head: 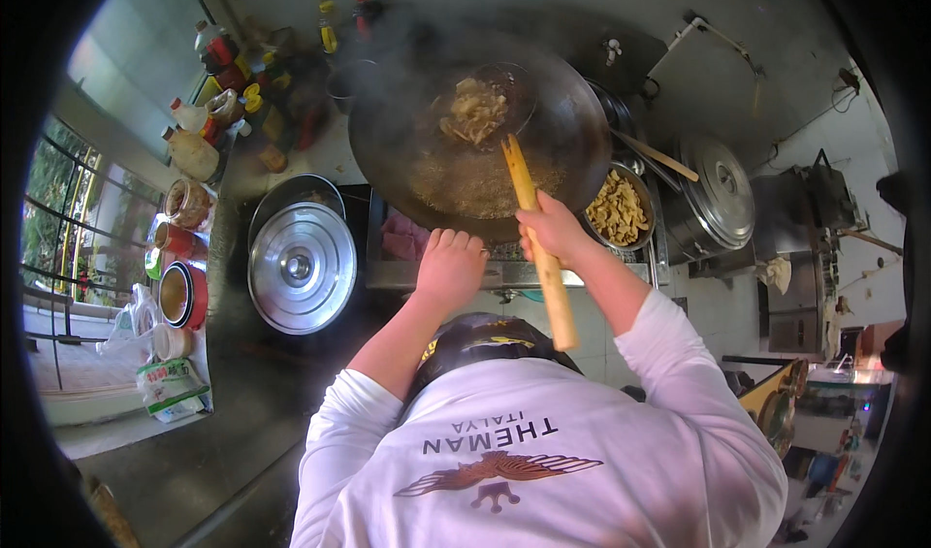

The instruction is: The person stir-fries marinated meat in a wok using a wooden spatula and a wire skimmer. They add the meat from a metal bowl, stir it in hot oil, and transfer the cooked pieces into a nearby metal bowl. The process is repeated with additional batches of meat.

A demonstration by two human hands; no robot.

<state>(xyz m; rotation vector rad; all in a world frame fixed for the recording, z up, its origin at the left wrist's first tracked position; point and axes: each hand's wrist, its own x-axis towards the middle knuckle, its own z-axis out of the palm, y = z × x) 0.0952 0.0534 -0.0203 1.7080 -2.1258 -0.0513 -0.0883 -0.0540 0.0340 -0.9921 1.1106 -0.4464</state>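
My right hand grips the long wooden handle of a wire skimmer. The skimmer's round head is over the large dark wok, carrying a heap of pale brown fried pieces. Below it, bubbling oil fills the wok's bottom, and steam blurs the far side. At the wok's near rim rests my left hand, fingers bent and close together. Whether it holds the rim or only leans there is hidden. Right of the wok, a metal bowl contains more fried pieces.
A lidded pot stands left of the wok, near a pink cloth. Sauce bottles and jars line the window side. A large steel pot stands right, with a wooden-handled utensil beside it.
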